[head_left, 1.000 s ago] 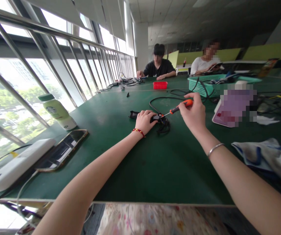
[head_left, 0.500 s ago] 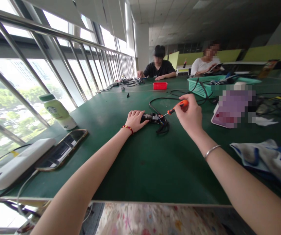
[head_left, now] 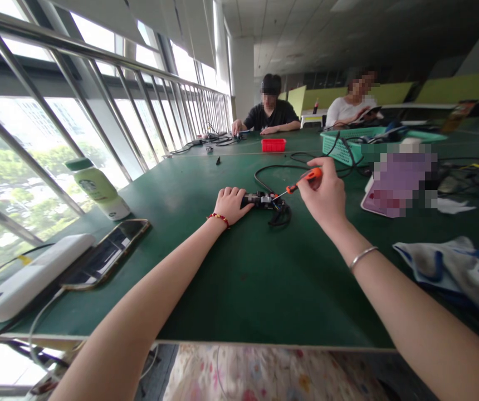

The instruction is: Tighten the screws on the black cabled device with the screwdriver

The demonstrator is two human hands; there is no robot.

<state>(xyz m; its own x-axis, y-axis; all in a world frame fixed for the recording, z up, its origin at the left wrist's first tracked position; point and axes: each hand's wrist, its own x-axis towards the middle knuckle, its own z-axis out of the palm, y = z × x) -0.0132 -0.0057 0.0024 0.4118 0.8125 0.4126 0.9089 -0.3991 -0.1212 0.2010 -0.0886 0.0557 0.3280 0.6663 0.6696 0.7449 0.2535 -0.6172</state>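
Observation:
A black cylindrical device with loose wires at its right end lies on the green table. My left hand is closed around its left end and presses it to the tabletop. Between the fingers of my right hand is an orange-and-black screwdriver, tilted with its handle up to the right. The thin metal shaft reaches down left to the wired end of the device; whether the tip touches a screw is too small to tell. A black cable curves behind the device.
Left stand a green-capped bottle, a phone and a white power strip. Farther back are a red tray and a teal basket. Blue-and-white gloves lie right. Two people sit beyond.
Both hands, the device and the screwdriver stay almost in the same place. The whole view has shifted very slightly.

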